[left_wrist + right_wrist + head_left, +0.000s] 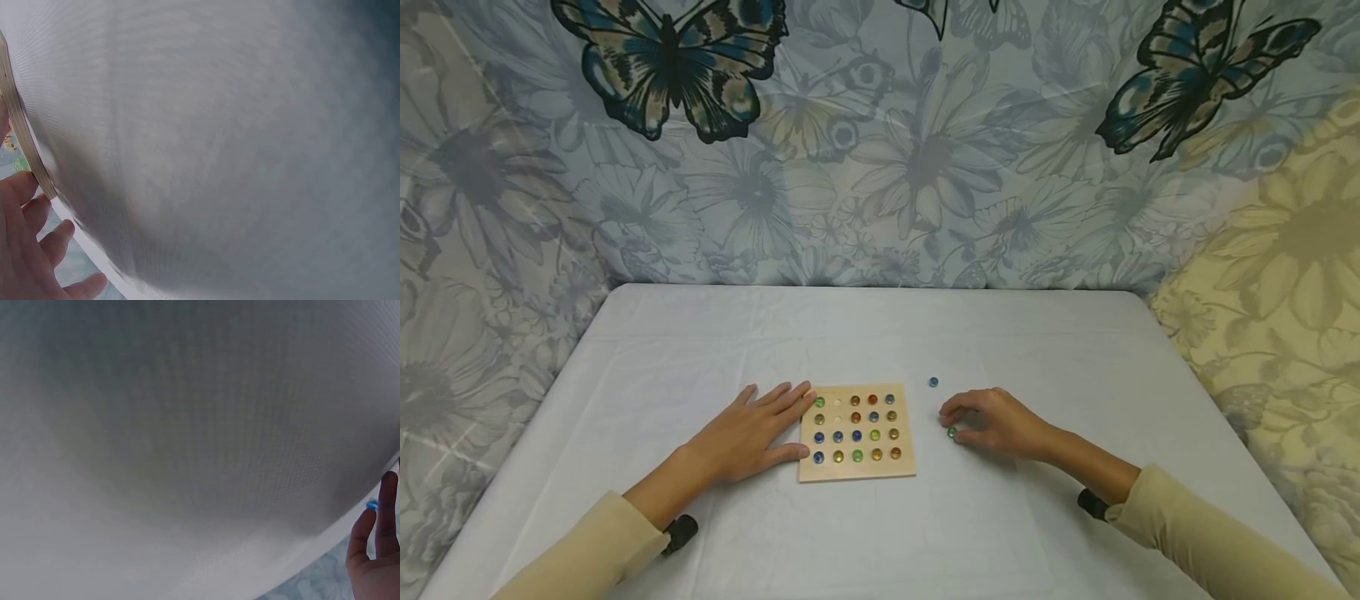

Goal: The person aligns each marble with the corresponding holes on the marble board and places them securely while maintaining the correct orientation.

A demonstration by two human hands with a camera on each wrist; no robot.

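A square wooden board [857, 477] with rows of round hollows lies on the table. Coloured glass marbles fill most hollows; two pale hollows in the second column hold none. My left hand [752, 437] lies with spread, straight fingers against the board's left side, touching its edge. To the right of the board, my right hand [1000, 423] pinches a green marble [952, 432] between thumb and fingertips, low over the cloth. A loose blue marble [933, 382] lies beyond that hand. The left wrist view shows the board's edge [24, 134] beside the fingers.
A white cloth [737, 350] with faint creases covers the table. Behind and at both sides hangs a fabric [925, 208] with flowers and butterflies. Dark wrist devices sit under both sleeves [587, 542].
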